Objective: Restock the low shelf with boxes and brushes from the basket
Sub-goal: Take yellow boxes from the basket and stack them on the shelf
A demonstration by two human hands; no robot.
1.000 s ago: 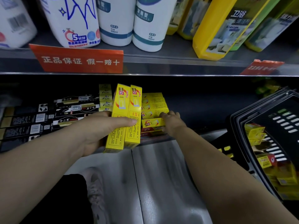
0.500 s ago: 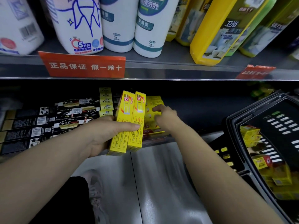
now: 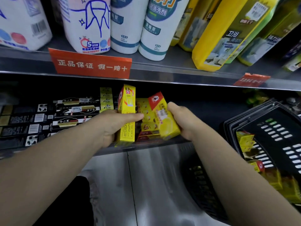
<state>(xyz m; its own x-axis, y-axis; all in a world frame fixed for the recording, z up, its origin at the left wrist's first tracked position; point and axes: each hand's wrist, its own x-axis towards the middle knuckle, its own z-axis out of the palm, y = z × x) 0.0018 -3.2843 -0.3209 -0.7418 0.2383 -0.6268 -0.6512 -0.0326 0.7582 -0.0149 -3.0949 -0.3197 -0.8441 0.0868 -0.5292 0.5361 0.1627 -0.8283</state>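
So I'm reaching into the low shelf with both hands here. My left hand is gripping 1 tall yellow box that's standing upright at the shelf's front edge. My fingers are curling round its left side and my thumb is lying across the front face. Honestly can't tell if a 2nd box is hiding behind it.

My right hand is wrapping around another yellow box with a red corner. That one is tilting, with its top end leaning left toward the upright box and its lower end sitting near the shelf lip.

Between those 2 boxes, a stack of yellow and red boxes is lying flat further in on the shelf. Left of my left hand, long black boxes are lying in rows, and a small column of pale yellow boxes is sitting just beside them.

The black basket is sitting off to my right, well apart from the shelf boxes, and it's holding more yellow boxes.

Up top, the upper shelf is carrying white bottles and yellow pouches, with an orange sign hanging on its front edge.
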